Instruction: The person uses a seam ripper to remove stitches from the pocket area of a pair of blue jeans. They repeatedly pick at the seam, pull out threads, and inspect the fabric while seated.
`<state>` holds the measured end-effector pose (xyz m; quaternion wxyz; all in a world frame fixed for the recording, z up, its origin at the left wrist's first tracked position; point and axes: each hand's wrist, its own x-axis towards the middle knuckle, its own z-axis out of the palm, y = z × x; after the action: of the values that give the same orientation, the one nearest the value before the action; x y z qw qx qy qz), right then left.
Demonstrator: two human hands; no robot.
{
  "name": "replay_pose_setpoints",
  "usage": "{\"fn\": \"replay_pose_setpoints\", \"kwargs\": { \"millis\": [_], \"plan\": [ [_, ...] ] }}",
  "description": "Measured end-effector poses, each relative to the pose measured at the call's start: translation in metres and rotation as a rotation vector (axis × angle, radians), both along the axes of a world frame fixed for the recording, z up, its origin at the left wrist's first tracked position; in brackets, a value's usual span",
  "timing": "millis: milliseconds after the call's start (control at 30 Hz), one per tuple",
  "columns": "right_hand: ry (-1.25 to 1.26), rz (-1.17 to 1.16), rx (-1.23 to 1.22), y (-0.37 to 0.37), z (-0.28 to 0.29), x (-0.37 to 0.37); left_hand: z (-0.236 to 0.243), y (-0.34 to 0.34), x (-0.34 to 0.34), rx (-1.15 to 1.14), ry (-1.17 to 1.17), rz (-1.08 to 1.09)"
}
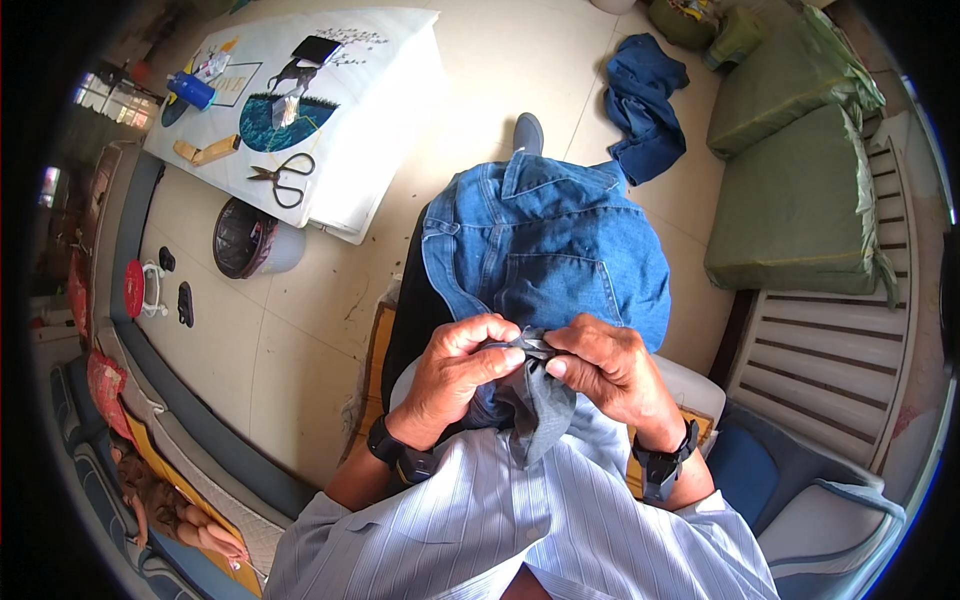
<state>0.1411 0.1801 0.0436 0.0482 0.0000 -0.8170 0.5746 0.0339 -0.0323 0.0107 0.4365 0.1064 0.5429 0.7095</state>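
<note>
A pair of blue jeans (560, 250) lies across my lap, with the back pockets facing up. Close to my body, both hands pinch the edge of a dark grey piece of cloth (545, 415) that hangs down between them. My left hand (465, 365) grips it with thumb and forefinger, and my right hand (605, 370) does the same just beside it. The hands almost touch. Whether the grey cloth is joined to the jeans is hidden, as is any small tool in the fingers.
Scissors (285, 180), a folded tan strip (208, 150) and a blue bottle (190, 90) lie on a white-covered table (400, 60). A bin (270, 245) stands below. Dark blue trousers (645, 105) lie on the floor. Green cushions (795, 215) are right; a person (170, 500) lies at lower left.
</note>
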Motion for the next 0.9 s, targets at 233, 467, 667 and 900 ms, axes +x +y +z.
{"fn": "replay_pose_setpoints", "kwargs": {
  "millis": [233, 467, 667, 900],
  "plan": [
    [0.02, -0.017, -0.007, -0.004, -0.002, -0.003, 0.001, 0.001, 0.0, 0.002, -0.012, 0.008],
    [-0.019, 0.002, -0.045, -0.004, 0.001, -0.005, -0.004, -0.001, 0.001, 0.062, -0.074, 0.041],
    [-0.001, -0.011, -0.056, -0.006, -0.008, -0.004, -0.005, 0.0, 0.003, 0.084, -0.114, 0.056],
    [-0.086, -0.025, -0.177, -0.006, -0.014, -0.001, -0.003, 0.001, 0.003, 0.072, -0.114, 0.056]
  ]
}}
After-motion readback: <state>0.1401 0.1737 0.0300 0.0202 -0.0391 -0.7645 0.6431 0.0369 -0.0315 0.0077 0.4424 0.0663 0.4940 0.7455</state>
